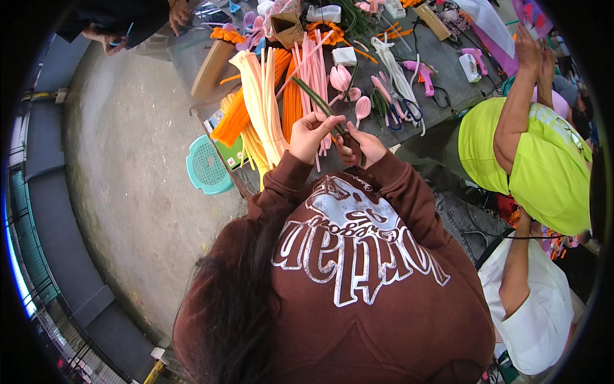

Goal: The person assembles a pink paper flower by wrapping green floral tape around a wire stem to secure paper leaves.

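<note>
Between my two hands, close to the table's front edge, are dark green pipe cleaners (312, 96), pointing up and to the left. The fingertips of my left hand (314, 134) pinch them near the middle. My right hand (360, 144) grips their lower end. Pink pipe-cleaner tulip heads (340, 78) lie just beyond, one with a green stem. Left of them are bundles of pink (312, 67), cream (259, 101) and orange pipe cleaners (230, 122). Blue-handled scissors (407, 111) rest to the right on short pink pieces.
The grey table (451, 86) also holds pink glue guns (423, 76), white pipe cleaners (391, 57), a white box (344, 56) and cardboard pieces (211, 69). A teal plastic stool (208, 165) stands at the left. Co-workers are at the right, one in a lime shirt (537, 158); another person's hands are at top left.
</note>
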Demonstrator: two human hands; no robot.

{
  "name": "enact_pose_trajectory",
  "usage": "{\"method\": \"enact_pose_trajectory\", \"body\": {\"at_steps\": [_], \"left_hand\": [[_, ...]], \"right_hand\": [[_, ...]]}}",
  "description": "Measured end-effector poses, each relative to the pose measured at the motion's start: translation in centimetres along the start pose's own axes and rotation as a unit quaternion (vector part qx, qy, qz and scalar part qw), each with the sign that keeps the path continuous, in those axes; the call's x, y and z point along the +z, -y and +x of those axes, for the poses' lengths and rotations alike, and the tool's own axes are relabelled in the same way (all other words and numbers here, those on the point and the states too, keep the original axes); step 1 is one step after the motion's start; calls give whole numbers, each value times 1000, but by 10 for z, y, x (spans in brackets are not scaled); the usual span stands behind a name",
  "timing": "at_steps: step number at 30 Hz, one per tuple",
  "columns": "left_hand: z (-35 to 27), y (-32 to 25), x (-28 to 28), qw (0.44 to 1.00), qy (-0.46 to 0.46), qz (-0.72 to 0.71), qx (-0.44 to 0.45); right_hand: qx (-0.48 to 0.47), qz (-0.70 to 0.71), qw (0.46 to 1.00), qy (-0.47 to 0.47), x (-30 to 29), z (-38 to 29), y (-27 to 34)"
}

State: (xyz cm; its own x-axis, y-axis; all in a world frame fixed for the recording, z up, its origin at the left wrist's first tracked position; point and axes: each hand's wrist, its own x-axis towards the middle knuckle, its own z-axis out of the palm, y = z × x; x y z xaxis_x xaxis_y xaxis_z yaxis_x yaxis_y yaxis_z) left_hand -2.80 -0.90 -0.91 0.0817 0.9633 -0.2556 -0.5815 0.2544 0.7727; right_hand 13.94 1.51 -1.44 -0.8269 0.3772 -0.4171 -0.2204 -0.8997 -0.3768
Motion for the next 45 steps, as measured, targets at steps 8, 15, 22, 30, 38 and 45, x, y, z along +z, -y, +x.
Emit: {"method": "enact_pose_trajectory", "body": {"at_steps": [8,15,22,30,38,45], "left_hand": [[0,-14,-1,997,-40,-66,9],[-1,-16,12,967,-80,156,186],[-7,-33,24,891,30,437,120],[-1,-10,17,999,-37,-26,-18],[-4,-20,5,978,135,126,-96],[-7,-30,5,992,58,82,-76]], "right_hand": [[-23,-46,997,-62,24,-8,8],[-211,-325,914,-124,-1,2,4],[-296,-297,887,-194,24,-11,14],[-171,-28,977,-123,24,-32,30],[-120,-226,954,-155,43,-46,40],[-240,-248,902,-259,24,-51,45]]}}
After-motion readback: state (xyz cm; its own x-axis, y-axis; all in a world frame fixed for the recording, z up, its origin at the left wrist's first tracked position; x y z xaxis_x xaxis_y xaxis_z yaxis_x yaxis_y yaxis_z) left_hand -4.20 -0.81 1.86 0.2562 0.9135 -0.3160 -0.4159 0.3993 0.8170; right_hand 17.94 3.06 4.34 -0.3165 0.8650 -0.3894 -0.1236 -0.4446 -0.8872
